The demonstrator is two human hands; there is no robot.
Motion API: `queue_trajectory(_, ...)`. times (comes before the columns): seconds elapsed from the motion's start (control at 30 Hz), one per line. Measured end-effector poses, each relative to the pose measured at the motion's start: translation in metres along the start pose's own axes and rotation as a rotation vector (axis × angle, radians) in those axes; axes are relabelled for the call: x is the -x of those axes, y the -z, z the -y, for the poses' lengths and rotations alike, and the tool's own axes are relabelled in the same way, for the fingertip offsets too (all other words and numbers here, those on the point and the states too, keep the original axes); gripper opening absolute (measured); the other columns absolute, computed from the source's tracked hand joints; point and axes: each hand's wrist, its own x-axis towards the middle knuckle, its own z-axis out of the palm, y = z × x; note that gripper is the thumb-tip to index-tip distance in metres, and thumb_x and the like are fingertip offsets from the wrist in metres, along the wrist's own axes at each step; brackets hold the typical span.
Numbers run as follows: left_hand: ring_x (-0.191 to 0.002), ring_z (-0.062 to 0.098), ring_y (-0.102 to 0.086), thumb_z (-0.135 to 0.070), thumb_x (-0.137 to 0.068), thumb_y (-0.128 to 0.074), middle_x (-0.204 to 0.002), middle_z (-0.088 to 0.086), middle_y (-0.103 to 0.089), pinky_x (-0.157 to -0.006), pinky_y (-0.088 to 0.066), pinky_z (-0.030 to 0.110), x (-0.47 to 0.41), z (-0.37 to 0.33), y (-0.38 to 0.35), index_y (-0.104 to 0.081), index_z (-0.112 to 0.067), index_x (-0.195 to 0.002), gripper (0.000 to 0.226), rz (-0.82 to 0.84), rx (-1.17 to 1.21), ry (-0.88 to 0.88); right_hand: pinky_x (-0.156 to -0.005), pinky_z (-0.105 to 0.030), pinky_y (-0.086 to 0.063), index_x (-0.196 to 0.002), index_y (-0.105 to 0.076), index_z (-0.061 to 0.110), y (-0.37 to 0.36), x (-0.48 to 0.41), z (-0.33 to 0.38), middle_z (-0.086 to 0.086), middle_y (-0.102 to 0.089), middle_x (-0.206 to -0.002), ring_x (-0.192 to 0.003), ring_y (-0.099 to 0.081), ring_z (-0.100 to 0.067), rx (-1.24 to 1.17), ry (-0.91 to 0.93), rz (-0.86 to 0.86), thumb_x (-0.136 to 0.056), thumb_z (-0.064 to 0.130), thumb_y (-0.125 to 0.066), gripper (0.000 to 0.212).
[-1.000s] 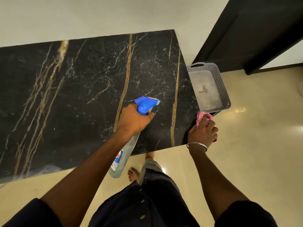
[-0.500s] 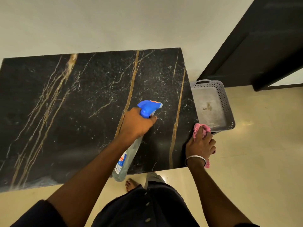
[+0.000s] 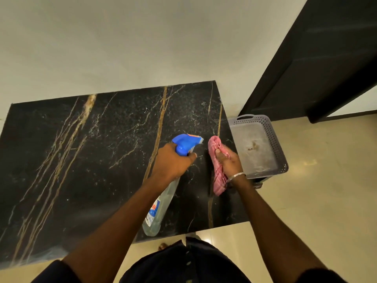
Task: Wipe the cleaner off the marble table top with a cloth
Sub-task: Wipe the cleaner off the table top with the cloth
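A black marble table top [image 3: 85, 160] with gold and white veins fills the middle of the view. My left hand [image 3: 172, 163] grips the neck of a clear spray bottle [image 3: 158, 209] with a blue trigger head, held over the table's right part. My right hand [image 3: 229, 163] holds a bunched pink cloth [image 3: 217, 174] just right of the bottle, above the marble near its right edge. A metal bangle sits on that wrist. I cannot make out wet cleaner on the marble.
A grey perforated plastic basket [image 3: 273, 139] stands on the floor against the table's right edge. A dark door or cabinet panel [image 3: 326, 58] rises at the right. White wall lies behind the table; beige floor tiles [image 3: 316, 201] spread to the right.
My right hand has lifted the pink cloth from the table's right edge and brought it left over the marble, next to the bottle. The view has tilted up. The left hand keeps the bottle.
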Motion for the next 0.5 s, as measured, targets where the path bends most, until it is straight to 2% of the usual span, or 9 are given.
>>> queue_trajectory(0.07,-0.058,0.011,-0.059,-0.022,-0.08,-0.075,-0.072,0.001,-0.066,-0.062,-0.052,0.022,0.003,0.0,0.0,-0.063,-0.023,-0.098,0.021,0.019,0.023,-0.04,-0.085,-0.047,-0.053,-0.13,-0.056,0.005,0.002,0.021,-0.002,-0.018,-0.064,-0.115,-0.095,-0.065,-0.031,-0.564,-0.303,0.142,-0.075,0.037,-0.076,0.067)
queue_trajectory(0.13,-0.061,0.01,-0.062,-0.025,-0.079,-0.077,-0.075,-0.001,-0.068,-0.065,-0.053,0.023,0.007,0.002,-0.001,-0.064,-0.021,-0.103,0.027,0.071,0.028,-0.071,-0.079,-0.048,-0.056,-0.125,-0.06,0.0,0.009,0.037,-0.004,-0.022,-0.064,-0.109,-0.089,-0.066,-0.035,-0.791,-0.398,0.252,-0.059,0.041,-0.087,0.082)
queue_trajectory(0.2,-0.056,0.008,-0.06,-0.031,-0.075,-0.08,-0.07,-0.003,-0.066,-0.062,-0.055,0.027,0.011,0.004,-0.002,-0.065,-0.019,-0.098,0.03,0.12,0.005,-0.056,-0.083,-0.047,-0.055,-0.117,-0.067,0.001,0.015,0.047,-0.006,-0.021,-0.068,-0.106,-0.09,-0.068,-0.034,-0.918,-0.358,0.332,-0.054,0.038,-0.09,0.077)
queue_trajectory(0.23,-0.052,0.006,-0.059,-0.034,-0.073,-0.081,-0.068,-0.003,-0.065,-0.06,-0.055,0.027,0.014,0.004,-0.003,-0.065,-0.019,-0.095,0.031,0.146,-0.017,-0.051,-0.087,-0.047,-0.053,-0.12,-0.065,0.001,0.016,0.05,-0.01,-0.021,-0.067,-0.109,-0.094,-0.067,-0.034,-0.978,-0.332,0.328,-0.055,0.037,-0.09,0.079)
queue_trajectory(0.33,-0.049,0.004,-0.057,-0.036,-0.074,-0.081,-0.067,-0.001,-0.065,-0.057,-0.052,0.022,0.027,0.002,-0.011,-0.066,-0.02,-0.095,0.031,0.226,-0.084,-0.094,-0.103,-0.05,-0.043,-0.138,-0.048,-0.001,0.018,0.057,-0.011,-0.023,-0.056,-0.127,-0.111,-0.058,-0.036,-1.061,-0.283,0.27,-0.059,0.035,-0.089,0.095)
queue_trajectory(0.4,-0.052,0.008,-0.057,-0.031,-0.076,-0.079,-0.066,0.001,-0.063,-0.057,-0.051,0.023,0.034,0.002,-0.017,-0.066,-0.019,-0.094,0.026,0.216,-0.107,-0.106,-0.104,-0.049,-0.042,-0.137,-0.048,0.0,0.019,0.062,-0.009,-0.022,-0.055,-0.128,-0.112,-0.058,-0.036,-1.049,-0.268,0.241,-0.058,0.036,-0.089,0.096)
queue_trajectory(0.5,-0.051,0.008,-0.053,-0.022,-0.076,-0.076,-0.058,-0.005,-0.055,-0.053,-0.042,0.02,0.042,0.008,-0.024,-0.06,-0.02,-0.075,0.016,0.12,-0.128,-0.059,-0.1,-0.047,-0.044,-0.133,-0.055,0.002,0.024,0.071,-0.01,-0.02,-0.058,-0.125,-0.109,-0.059,-0.035,-1.031,-0.278,0.266,-0.055,0.038,-0.09,0.092)
